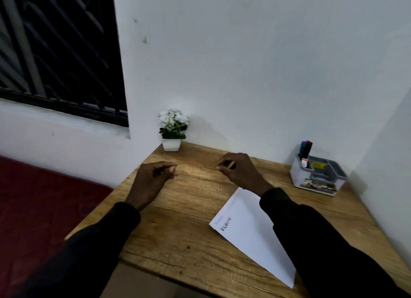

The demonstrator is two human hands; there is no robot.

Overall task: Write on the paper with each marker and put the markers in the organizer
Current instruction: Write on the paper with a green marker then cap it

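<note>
Sleeves: two black long sleeves (pixel 322 237) are reaching in from the near edge, the right one lying across the right part of the sheet.
Paper: a white rectangular sheet of paper (pixel 249 233) is lying flat and skewed on the near right part of the table, with a dark handwritten word and a fainter bluish one beside it near its left edge; the fainter word is too blurred to read.
Table: a wooden table with a light brown grain (pixel 189 231) is filling the middle of the scene, its far edge meeting a white wall.
Left hand: the left hand (pixel 153 179) is hovering over the table left of centre, fingers loosely curled, holding nothing.
Right hand: the right hand (pixel 238 171) is hovering over the table just beyond the far corner of the sheet, fingers curled inward, gripping nothing that shows.
Organizer: a grey and white plastic desk organizer with several compartments (pixel 320 175) is standing at the far right corner of the table, well apart from both hands.
Markers: three upright markers with green, blue and red caps (pixel 305 151) are standing together in the organizer's tall left compartment.
Plant: a small white pot of white flowers and green leaves (pixel 173 128) is sitting at the far left corner, against the wall.
Window: a dark barred window (pixel 60 53) is showing at the far left.
</note>
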